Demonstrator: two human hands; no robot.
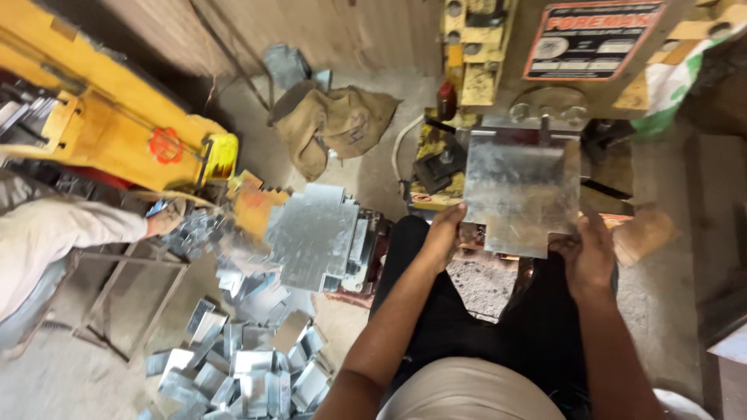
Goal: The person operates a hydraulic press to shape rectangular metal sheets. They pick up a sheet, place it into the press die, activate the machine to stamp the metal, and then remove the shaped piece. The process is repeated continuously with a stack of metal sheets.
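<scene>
Galvanised metal sheet (pixel 520 190), notched at its lower corners, is held flat between a seated worker's two hands, its far edge pushed up against the yellow press machine (pixel 482 70) just beyond them. The left hand (pixel 442 233) is curled closed on the sheet's near left edge; the right hand (pixel 589 253) is closed around the near right corner, fingers wrapped under the metal. Above the hands, on the machine's face, sits a rectangular plate label (pixel 591 39) with a red border and a grey-white field. A green-and-white plastic sack (pixel 673 82) is wedged beside the machine, beyond the right hand. Left of the left hand lies a stack of cut cross-shaped sheets (pixel 315 233), and nearer the worker a heap of small folded metal pieces (pixel 249 365) covers the floor. Farther left, another person's hand (pixel 165 219), reaching out of a pale sleeve, rests among more pieces beneath a second yellow machine (pixel 117 117). A crumpled burlap sack (pixel 331 120) lies on the concrete well beyond the left hand.
</scene>
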